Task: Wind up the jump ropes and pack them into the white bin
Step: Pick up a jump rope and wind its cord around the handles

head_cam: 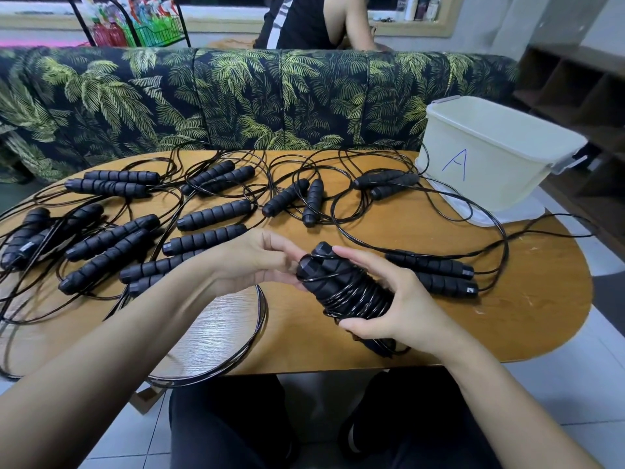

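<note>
The right hand is wrapped around a bundle of two black handles with cord coiled round them, thumb low at six o'clock, fingers arched over the top. The left hand comes in from nine o'clock, fingertips pinched at the handle caps; whether it actually has the thin cord between them is hard to tell. The bundle hangs just above the table, near its front edge.

A loose loop of cord trails off the left side of the bundle and sags past the table edge, so there looks to be winding left to do. That cord is thin, glossy and springy by the look of it, likely to uncoil if the grip slackens. The handles are ribbed foam, soft and grippy, the sensible place to take hold; the whole thing looks light.

Across the table from nine o'clock to one o'clock lie the other ropes, handles in pairs, cords tangled over one another. One more pair sits at three o'clock of the bundle. The white bin, marked with a blue A, stands at two o'clock at the table's far right corner, well apart from the hands.
</note>
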